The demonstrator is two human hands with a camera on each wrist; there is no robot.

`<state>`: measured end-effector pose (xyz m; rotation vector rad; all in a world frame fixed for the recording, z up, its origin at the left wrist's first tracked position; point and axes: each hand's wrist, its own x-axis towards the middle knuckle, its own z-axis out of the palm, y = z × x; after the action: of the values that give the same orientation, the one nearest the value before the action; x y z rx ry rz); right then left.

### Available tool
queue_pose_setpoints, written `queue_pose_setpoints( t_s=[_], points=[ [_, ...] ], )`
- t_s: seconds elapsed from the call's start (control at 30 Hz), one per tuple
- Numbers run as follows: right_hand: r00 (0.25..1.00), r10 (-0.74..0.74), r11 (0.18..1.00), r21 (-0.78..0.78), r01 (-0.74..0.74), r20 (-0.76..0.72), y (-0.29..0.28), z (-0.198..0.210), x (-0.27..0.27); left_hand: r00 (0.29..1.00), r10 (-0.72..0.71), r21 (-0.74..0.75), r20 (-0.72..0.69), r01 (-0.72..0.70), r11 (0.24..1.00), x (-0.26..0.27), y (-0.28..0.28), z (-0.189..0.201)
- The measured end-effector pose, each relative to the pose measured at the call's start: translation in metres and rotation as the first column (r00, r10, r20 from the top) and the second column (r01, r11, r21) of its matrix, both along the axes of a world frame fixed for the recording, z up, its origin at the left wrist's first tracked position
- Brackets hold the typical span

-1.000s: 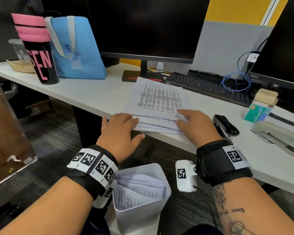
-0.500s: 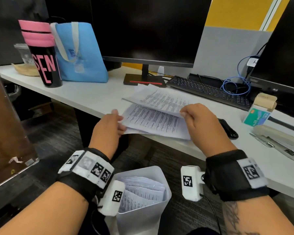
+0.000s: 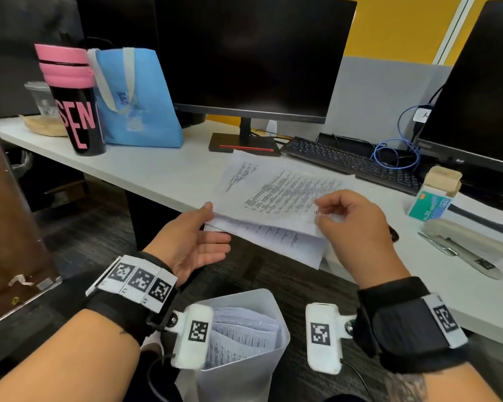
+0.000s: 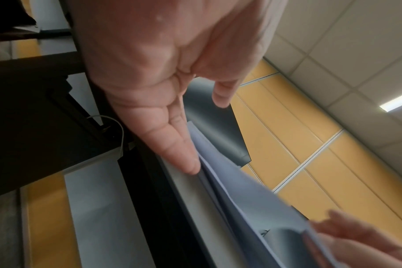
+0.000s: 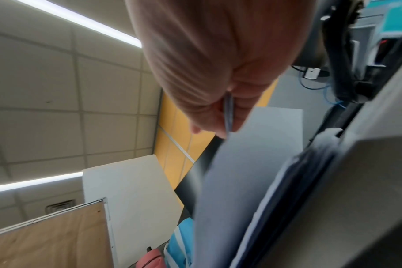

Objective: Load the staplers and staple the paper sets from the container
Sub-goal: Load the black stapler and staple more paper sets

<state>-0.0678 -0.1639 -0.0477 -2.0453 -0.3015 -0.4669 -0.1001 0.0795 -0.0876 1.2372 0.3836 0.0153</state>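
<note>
While the paper set [image 3: 276,195] hangs lifted over the surface [image 3: 157,172] edge | I see my right hand [image 3: 357,227] pinching its near corner | left hand [image 3: 192,242] flat, fingers straight, touching its left edge

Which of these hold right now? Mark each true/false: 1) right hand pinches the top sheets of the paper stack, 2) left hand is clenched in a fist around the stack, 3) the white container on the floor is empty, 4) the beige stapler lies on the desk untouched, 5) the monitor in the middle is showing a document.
1) True: the right hand pinches the top sheets, lifted off the rest.
2) False: the left hand has straight fingers, touching the stack's left edge.
3) False: the container holds printed papers.
4) True: the beige stapler lies on the desk, right of both hands.
5) False: the monitor is dark.
</note>
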Motion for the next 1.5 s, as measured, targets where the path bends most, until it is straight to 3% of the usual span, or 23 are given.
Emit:
queue_pose_setpoints(
  t_s=[0.13,0.2,0.27,0.3,0.4,0.43,0.5,0.57,0.7,0.77,0.87,0.93,1.0,1.1,1.2,1.33,1.5],
  points=[
    [0.944,0.142,0.989,0.004,-0.150,0.297,0.003,0.015,-0.019,1.000,0.008,-0.053,0.005,-0.008,0.999,0.000,0.008,-0.002],
    [0.911,0.259,0.961,0.008,-0.277,0.322,-0.001,0.022,-0.025,1.000,-0.013,-0.094,0.007,0.013,0.996,-0.001,0.008,-0.002],
    [0.909,0.355,0.921,0.085,-0.380,0.217,-0.006,0.026,-0.026,0.999,-0.023,-0.110,0.040,0.027,0.994,-0.002,0.007,-0.004],
    [0.926,0.335,0.922,0.140,-0.360,0.176,-0.008,0.026,-0.025,0.997,-0.014,-0.117,0.071,0.022,0.993,-0.002,0.007,-0.007],
    [0.999,0.033,0.964,0.264,-0.029,-0.010,-0.012,0.021,-0.015,0.980,-0.016,-0.143,0.196,0.045,0.989,-0.004,0.005,-0.010],
    [0.989,-0.027,0.944,0.321,0.073,-0.146,-0.013,0.022,-0.012,0.971,-0.035,-0.132,0.237,0.068,0.989,-0.006,0.005,-0.011],
    [0.918,0.015,0.886,0.431,0.172,-0.397,-0.014,0.022,-0.009,0.951,-0.106,-0.097,0.289,0.140,0.985,-0.009,0.006,-0.011],
    [0.854,0.089,0.877,0.447,0.177,-0.513,-0.016,0.021,-0.008,0.924,-0.208,-0.062,0.321,0.239,0.969,-0.011,0.008,-0.012],
    [0.819,0.150,0.902,0.417,0.117,-0.555,-0.021,0.011,-0.001,0.900,-0.322,0.096,0.294,0.308,0.947,-0.012,0.007,-0.013],
    [0.793,0.267,0.902,0.431,-0.006,-0.548,-0.025,0.009,-0.001,0.908,-0.306,0.126,0.287,0.281,0.951,-0.012,0.007,-0.011],
    [0.672,0.506,0.856,0.411,-0.314,-0.540,-0.032,0.005,-0.003,0.936,-0.096,-0.063,0.340,0.125,0.990,-0.008,0.012,-0.006],
    [0.605,0.567,0.824,0.381,-0.419,-0.560,-0.036,0.001,-0.004,0.930,0.041,-0.172,0.366,0.024,0.985,-0.009,0.016,0.003],
    [0.631,0.562,0.826,0.389,-0.407,-0.534,-0.035,-0.002,-0.003,0.912,0.017,-0.159,0.411,0.053,0.986,-0.012,0.016,0.012],
    [0.762,0.490,0.825,0.507,-0.249,-0.423,-0.027,-0.001,-0.002,0.898,-0.109,-0.033,0.426,0.135,0.990,-0.018,0.009,0.017],
    [0.846,0.416,0.803,0.571,-0.169,-0.335,-0.021,0.000,-0.001,0.895,-0.125,0.020,0.428,0.130,0.991,-0.019,-0.001,0.017],
    [0.858,0.395,0.819,0.548,-0.168,-0.328,-0.019,-0.004,-0.001,0.893,-0.105,0.030,0.439,0.102,0.994,-0.021,-0.006,0.025],
    [0.888,0.339,0.892,0.405,-0.200,-0.310,-0.025,0.000,-0.003,0.881,-0.109,0.096,0.460,0.073,0.993,-0.025,-0.009,0.038]
  ],
)
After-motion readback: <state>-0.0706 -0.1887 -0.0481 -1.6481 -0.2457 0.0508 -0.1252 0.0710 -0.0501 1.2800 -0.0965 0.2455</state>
